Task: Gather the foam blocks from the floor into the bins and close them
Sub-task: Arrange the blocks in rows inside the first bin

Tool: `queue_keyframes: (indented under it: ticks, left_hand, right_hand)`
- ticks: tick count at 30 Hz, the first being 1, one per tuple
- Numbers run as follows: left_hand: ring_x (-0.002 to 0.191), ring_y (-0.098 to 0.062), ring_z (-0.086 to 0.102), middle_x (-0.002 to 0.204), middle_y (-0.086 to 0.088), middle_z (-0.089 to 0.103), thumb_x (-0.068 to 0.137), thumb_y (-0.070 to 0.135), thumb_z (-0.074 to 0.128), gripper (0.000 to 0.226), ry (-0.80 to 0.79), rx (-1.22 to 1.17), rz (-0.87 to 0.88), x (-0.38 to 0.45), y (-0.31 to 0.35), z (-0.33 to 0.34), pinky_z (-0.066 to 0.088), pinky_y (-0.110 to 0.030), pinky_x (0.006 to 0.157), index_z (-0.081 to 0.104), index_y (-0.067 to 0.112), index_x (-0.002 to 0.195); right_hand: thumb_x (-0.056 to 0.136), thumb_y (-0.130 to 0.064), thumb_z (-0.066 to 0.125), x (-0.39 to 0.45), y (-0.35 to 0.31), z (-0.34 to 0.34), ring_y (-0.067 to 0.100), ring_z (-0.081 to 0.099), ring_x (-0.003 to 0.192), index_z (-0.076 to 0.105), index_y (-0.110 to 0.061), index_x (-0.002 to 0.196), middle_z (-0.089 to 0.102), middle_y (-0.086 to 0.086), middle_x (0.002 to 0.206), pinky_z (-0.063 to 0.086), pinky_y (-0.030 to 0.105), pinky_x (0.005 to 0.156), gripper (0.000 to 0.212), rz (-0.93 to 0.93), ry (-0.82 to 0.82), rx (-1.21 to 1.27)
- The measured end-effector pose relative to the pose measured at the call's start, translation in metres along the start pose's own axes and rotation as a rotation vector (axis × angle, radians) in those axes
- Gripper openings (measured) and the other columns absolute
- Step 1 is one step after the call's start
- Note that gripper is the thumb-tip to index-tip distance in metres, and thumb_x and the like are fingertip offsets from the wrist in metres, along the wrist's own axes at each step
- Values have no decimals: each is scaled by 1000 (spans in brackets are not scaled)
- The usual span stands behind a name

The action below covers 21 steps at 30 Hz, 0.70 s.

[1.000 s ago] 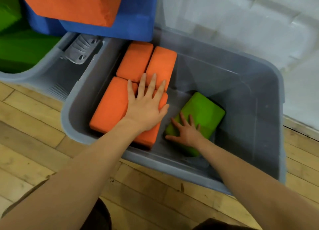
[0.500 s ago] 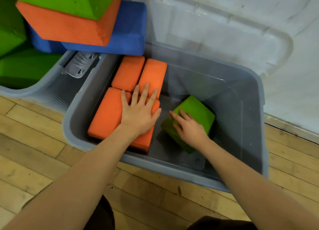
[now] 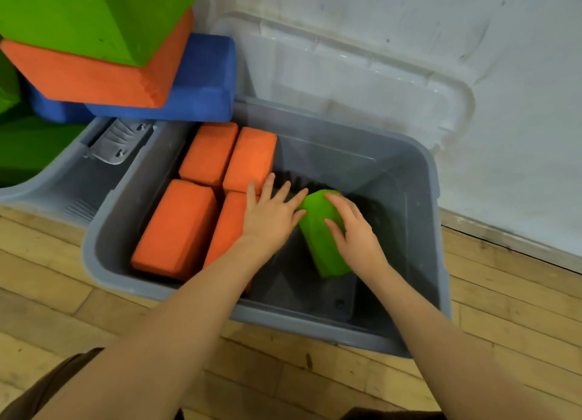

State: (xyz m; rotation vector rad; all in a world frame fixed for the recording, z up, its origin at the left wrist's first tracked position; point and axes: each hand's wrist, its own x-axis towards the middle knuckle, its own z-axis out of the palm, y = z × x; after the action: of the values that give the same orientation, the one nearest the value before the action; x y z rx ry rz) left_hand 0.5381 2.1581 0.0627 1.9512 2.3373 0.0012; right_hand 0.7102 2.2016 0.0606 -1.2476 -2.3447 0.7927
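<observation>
**Two hands on a green block in the gray bin**

Far to the left of the fingers, a second bin (image 3: 47, 180) is piled high with big green, orange and blue blocks (image 3: 126, 60). The blue one hangs over the corner of the gray bin (image 3: 436, 230) that both hands reach into.

Four orange blocks (image 3: 201, 199) lie flat in the gray bin, packed side by side. They sit to the left of the fingers and partly under the left palm.

The left hand (image 3: 271, 215) is flat, with its fingers spread apart. Its heel is over the near orange block, and its fingertips touch the left side of the green block (image 3: 324, 246).

The green block stands tilted on the bin floor, between the two hands. The right hand (image 3: 354, 234) curls over its top and right side, with the thumb on the front face.

To the right of the fingers is the bare bin wall. Past the fingertips, a clear lid (image 3: 346, 73) leans on the white wall (image 3: 504, 104).
</observation>
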Motion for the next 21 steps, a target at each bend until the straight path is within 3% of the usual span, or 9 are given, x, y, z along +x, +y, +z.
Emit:
queue_keyframes:
  ticks: [2, 5, 8, 11, 14, 17, 19, 21]
  left_hand:
    - [144, -31, 4, 156, 2, 20, 98, 52, 25, 47, 12, 1, -30, 6, 4, 0, 2, -53, 111, 22, 44, 145]
    - [143, -32, 5, 156, 0, 20, 97, 52, 28, 47, 41, 10, -15, 17, 8, -5, 3, -52, 111, 29, 41, 143]
    - [143, -31, 6, 156, -1, 19, 97, 52, 29, 48, 42, 10, 8, 25, 9, -9, 4, -51, 111, 31, 39, 143]
    - [143, -31, 9, 156, -1, 18, 97, 51, 31, 50, 45, -14, -9, 21, 6, -12, 7, -51, 110, 32, 35, 144]
    - [141, -34, 17, 154, -4, 26, 97, 46, 36, 48, 129, -83, -47, 12, -8, -19, 11, -54, 109, 38, 28, 142]
    - [137, -38, 27, 149, -8, 36, 91, 44, 37, 52, 193, -55, -60, 0, -34, -26, 19, -60, 104, 46, 23, 138]
    - [140, -35, 20, 152, -5, 29, 91, 45, 34, 55, 160, -32, -87, -7, -56, -27, 16, -57, 107, 41, 22, 141]
    - [142, -34, 15, 155, -3, 23, 90, 49, 30, 60, 146, -24, -123, -13, -76, -28, 12, -54, 109, 36, 23, 144]
  right_hand:
    - [90, -38, 58, -13, 1, -5, 26, 42, 128, 30, -33, 145, 18, 2, 155, 55, 43, 76, 62, -59, -100, -212]
    - [77, -52, 69, -22, 2, -8, 33, 15, 141, 15, -42, 147, -13, 5, 157, 52, 48, 87, 90, -46, -287, -449]
    - [73, -48, 74, -17, 2, -13, 35, 9, 142, 3, -44, 147, -26, 6, 154, 52, 47, 88, 103, -38, -335, -513]
    - [80, -42, 68, -15, 1, -15, 36, 16, 140, 16, -36, 149, -17, 8, 157, 53, 46, 86, 86, -65, -279, -484]
    - [81, -36, 69, -14, -6, -8, 40, 35, 131, 43, -24, 141, 11, 11, 157, 56, 48, 74, 66, -79, -57, -339]
    - [80, -38, 70, 0, -23, 5, 42, 47, 119, 54, -22, 132, 30, 12, 152, 54, 46, 63, 57, -85, 111, -273]
    - [82, -42, 65, 17, -40, 13, 40, 48, 119, 55, -24, 132, 31, 9, 152, 53, 47, 67, 54, -34, 203, -260]
    - [88, -48, 58, 37, -55, 20, 35, 38, 128, 46, -30, 138, 20, 4, 156, 49, 46, 82, 55, 87, 192, -231]
